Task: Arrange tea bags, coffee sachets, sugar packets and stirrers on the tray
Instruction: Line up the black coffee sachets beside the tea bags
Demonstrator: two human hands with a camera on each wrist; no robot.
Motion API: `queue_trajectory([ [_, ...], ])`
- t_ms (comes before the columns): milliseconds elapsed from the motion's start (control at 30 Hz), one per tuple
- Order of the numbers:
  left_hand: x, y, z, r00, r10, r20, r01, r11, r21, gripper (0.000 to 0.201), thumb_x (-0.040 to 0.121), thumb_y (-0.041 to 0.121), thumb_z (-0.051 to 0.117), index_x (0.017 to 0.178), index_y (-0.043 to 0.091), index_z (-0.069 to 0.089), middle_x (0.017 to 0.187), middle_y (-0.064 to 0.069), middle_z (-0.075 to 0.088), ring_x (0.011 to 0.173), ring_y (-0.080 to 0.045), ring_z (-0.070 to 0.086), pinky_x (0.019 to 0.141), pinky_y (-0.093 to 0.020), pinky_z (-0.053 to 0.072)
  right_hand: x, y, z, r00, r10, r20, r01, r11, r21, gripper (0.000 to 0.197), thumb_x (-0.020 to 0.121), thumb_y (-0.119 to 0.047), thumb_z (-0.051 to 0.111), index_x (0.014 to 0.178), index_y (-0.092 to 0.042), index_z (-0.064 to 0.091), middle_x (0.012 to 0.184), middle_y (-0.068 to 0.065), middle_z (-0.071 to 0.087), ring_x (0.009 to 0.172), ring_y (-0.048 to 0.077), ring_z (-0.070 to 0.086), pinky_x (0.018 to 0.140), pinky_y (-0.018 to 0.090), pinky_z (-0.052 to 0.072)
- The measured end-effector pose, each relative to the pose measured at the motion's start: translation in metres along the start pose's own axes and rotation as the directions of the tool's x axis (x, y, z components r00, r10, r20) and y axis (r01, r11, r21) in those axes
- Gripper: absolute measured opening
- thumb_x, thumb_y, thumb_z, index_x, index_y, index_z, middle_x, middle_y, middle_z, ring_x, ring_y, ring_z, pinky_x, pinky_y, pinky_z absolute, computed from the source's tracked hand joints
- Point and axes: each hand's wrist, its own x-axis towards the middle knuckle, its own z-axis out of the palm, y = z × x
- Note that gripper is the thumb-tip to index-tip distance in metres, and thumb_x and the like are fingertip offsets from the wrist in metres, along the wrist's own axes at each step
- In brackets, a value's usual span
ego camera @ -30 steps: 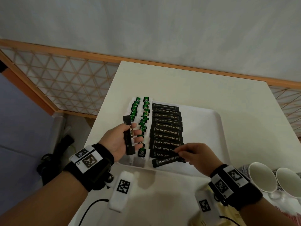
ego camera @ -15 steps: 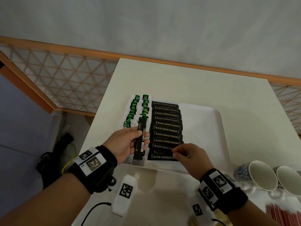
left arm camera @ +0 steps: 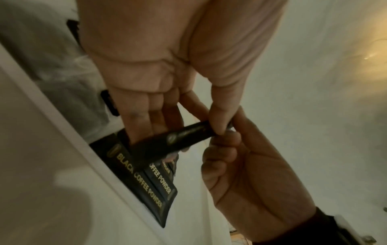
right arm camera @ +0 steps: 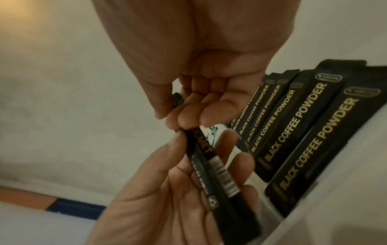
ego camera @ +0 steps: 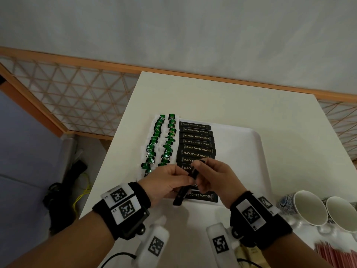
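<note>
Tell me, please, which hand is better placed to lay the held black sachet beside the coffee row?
Probably the right hand: it pinches the sachet by its upper end and sits nearest the tray's bare side; the left hand holds it too.

White table (ego camera: pixel 222 97) bearing tray (ego camera: pixel 251 151), cups (ego camera: pixel 309 209)

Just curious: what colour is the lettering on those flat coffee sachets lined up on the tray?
Gold lettering on black coffee sachets, clearest in the right wrist view.

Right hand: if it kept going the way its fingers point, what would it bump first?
Probably the left hand, since the right hand points at it across the black sachet they both pinch. Depth is unclear.
</note>
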Motion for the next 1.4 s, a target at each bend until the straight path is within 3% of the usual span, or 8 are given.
queue_trajectory([
  [133,-0.007,0.003,-0.007,0.993,-0.049,0.11,0.051,0.999,-0.014,0.031,0.082,0.035,0.064,0.104,0.014,0.06,0.088,-0.008,0.072,0.068,-0.019,0.066,0.063,-0.029,0.055,0.0,-0.003,-0.008,1.0,0.015,-0.01,-0.013,0.984,0.178,0.018,0.09,-0.023,0.057,0.079,-0.009,0.057,0.058,0.008,0.06,0.049,0.02,0.053,0.051,0.027,0.049],
  [233,-0.009,0.005,-0.012,0.998,0.001,0.059,0.002,0.998,-0.06,0.016,0.089,0.01,0.059,0.105,0.011,0.062,0.075,-0.006,0.07,0.051,-0.012,0.059,0.047,-0.022,0.051,-0.002,-0.002,-0.016,1.0,0.015,-0.003,-0.015,0.994,0.11,0.012,0.087,-0.016,0.053,0.079,-0.009,0.057,0.061,0.007,0.06,0.052,0.018,0.054,0.05,0.027,0.049],
  [467,-0.005,0.008,-0.015,0.986,0.161,-0.051,-0.162,0.987,-0.012,0.035,0.082,-0.016,0.057,0.104,0.011,0.063,0.105,-0.015,0.07,0.082,-0.021,0.071,0.068,-0.027,0.059,-0.005,0.015,-0.025,0.999,-0.025,-0.023,0.024,0.999,-0.029,0.027,0.09,0.008,0.051,0.1,-0.012,0.066,0.069,0.006,0.067,0.056,0.01,0.059,0.055,0.021,0.052],
  [733,-0.005,0.008,-0.015,0.973,0.187,-0.136,-0.192,0.981,-0.03,0.032,0.076,-0.015,0.065,0.099,0.007,0.061,0.088,-0.014,0.069,0.069,-0.021,0.069,0.057,-0.025,0.058,-0.01,0.022,-0.034,0.998,-0.006,-0.066,-0.002,0.992,-0.129,0.021,0.082,0.005,0.064,0.091,-0.013,0.072,0.074,0.002,0.07,0.063,0.014,0.057,0.062,0.023,0.053],
  [933,-0.003,0.01,-0.006,0.964,0.158,-0.213,-0.209,0.947,-0.245,0.031,0.077,-0.011,0.067,0.1,0.007,0.06,0.089,-0.012,0.068,0.076,-0.02,0.069,0.065,-0.026,0.059,-0.012,0.023,-0.026,1.0,0.019,-0.005,-0.02,0.941,-0.337,0.013,0.079,-0.003,0.07,0.08,-0.017,0.07,0.066,-0.008,0.069,0.059,0.006,0.06,0.066,0.024,0.048],
  [1067,-0.004,0.008,0.007,0.963,0.206,-0.176,-0.218,0.975,-0.05,0.026,0.078,0.001,0.072,0.101,0.008,0.062,0.092,-0.013,0.07,0.076,-0.018,0.068,0.063,-0.025,0.056,-0.013,0.02,-0.014,0.998,-0.03,0.055,0.05,0.905,-0.423,0.007,0.079,-0.016,0.074,0.083,-0.016,0.068,0.069,-0.009,0.068,0.062,0.002,0.06,0.064,0.015,0.047],
  [1167,-0.007,0.009,0.011,0.955,0.253,-0.153,-0.218,0.952,0.217,0.041,0.075,0.011,0.077,0.108,0.018,0.054,0.087,-0.004,0.071,0.069,-0.008,0.067,0.055,-0.015,0.049,-0.009,0.015,-0.013,0.995,-0.086,-0.041,0.076,0.975,-0.207,0.022,0.077,-0.021,0.073,0.096,-0.015,0.065,0.072,0.001,0.065,0.062,0.01,0.058,0.06,0.023,0.051],
  [1400,-0.003,0.0,0.018,0.951,0.309,-0.006,-0.271,0.844,0.463,0.048,0.071,0.018,0.08,0.103,0.03,0.047,0.072,0.007,0.07,0.065,-0.001,0.064,0.064,-0.018,0.047,-0.012,0.007,-0.025,0.998,0.028,0.058,-0.013,0.97,-0.241,0.017,0.083,0.001,0.065,0.083,-0.012,0.074,0.074,0.012,0.069,0.063,0.019,0.056,0.064,0.031,0.05],
])
